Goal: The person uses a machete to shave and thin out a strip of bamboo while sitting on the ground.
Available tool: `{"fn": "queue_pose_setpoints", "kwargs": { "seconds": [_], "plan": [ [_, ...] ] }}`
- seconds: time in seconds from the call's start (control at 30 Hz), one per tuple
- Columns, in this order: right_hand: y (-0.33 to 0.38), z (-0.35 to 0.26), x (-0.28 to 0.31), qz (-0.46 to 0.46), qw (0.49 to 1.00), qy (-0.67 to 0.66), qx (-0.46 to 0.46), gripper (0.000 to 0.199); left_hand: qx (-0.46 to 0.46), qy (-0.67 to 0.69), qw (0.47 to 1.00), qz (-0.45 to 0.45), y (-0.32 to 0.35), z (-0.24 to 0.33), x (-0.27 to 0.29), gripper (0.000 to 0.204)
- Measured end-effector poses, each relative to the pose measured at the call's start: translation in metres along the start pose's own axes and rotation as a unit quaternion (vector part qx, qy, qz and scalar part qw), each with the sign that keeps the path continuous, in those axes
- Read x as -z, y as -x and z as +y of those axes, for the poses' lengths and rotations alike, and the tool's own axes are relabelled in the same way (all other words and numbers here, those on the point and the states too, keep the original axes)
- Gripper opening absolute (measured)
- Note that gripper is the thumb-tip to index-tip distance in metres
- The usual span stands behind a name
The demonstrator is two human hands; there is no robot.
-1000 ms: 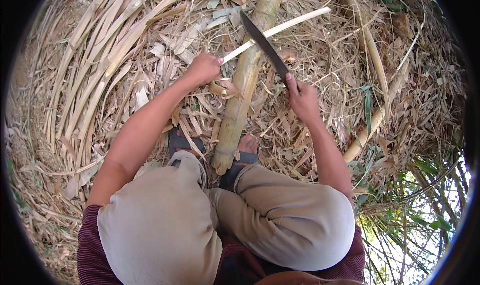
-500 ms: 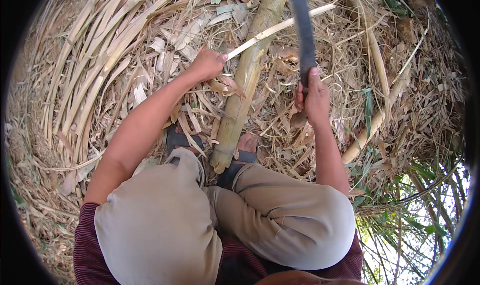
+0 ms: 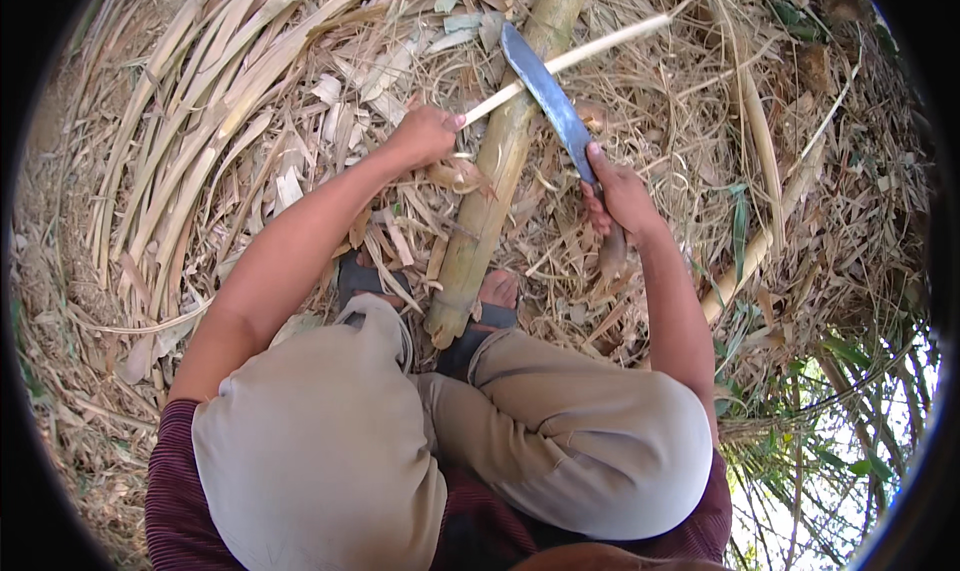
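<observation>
- Nearest my remote view: two knees in tan trousers (image 3: 320,441), bent; beyond them, two dark sandals (image 3: 465,353), one on each side of the pole's near end. A glancing stroke could, I judge, carry the edge toward a foot; count of feet at risk, two.
- Bamboo pole (image 3: 478,216): one, lying lengthwise between the feet. Being round, it could roll if bumped.
- Right hand (image 3: 625,203): one, its fingers wrapped around the handle of the long knife (image 3: 553,101). A slack or sweaty hold might let the handle twist. Knives counted: one.
- Left hand (image 3: 425,138): one, clamped on the near end of the pale strip (image 3: 615,39). A blade sliding along the strip could reach these fingers.
- Strip: one, slanting across the pole beneath the blade; I cannot tell whether steel touches it.
- Farther left: long split strips (image 3: 200,111), many, overlapping too much for me to count.
</observation>
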State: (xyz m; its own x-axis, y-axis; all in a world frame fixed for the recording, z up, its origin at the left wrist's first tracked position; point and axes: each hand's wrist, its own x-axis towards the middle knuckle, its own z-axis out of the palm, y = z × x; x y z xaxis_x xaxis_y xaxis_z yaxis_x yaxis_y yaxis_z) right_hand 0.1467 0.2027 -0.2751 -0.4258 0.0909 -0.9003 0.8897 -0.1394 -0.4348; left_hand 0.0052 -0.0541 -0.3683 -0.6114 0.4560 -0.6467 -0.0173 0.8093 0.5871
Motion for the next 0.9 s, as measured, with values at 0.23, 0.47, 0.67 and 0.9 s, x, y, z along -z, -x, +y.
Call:
{"fn": "queue_pose_setpoints", "kwargs": {
  "seconds": [0.23,0.47,0.67,0.9],
  "plan": [
    [-0.001,0.008,-0.006,0.122,0.961,-0.087,0.233,0.054,0.011,0.031,0.999,-0.005,0.001,0.002,-0.001,0.051],
    [-0.023,0.024,-0.008,0.087,0.98,0.144,0.105,0.059,0.017,-0.041,0.999,-0.013,0.009,0.004,-0.001,0.049],
    [-0.014,0.026,-0.018,0.021,0.999,0.002,0.046,0.055,0.033,0.014,0.999,-0.035,0.015,0.008,-0.002,0.049],
    [-0.005,0.001,-0.01,0.113,0.958,-0.169,0.203,0.056,0.022,0.021,1.0,-0.003,0.009,0.004,-0.003,0.052]
  ]
}}
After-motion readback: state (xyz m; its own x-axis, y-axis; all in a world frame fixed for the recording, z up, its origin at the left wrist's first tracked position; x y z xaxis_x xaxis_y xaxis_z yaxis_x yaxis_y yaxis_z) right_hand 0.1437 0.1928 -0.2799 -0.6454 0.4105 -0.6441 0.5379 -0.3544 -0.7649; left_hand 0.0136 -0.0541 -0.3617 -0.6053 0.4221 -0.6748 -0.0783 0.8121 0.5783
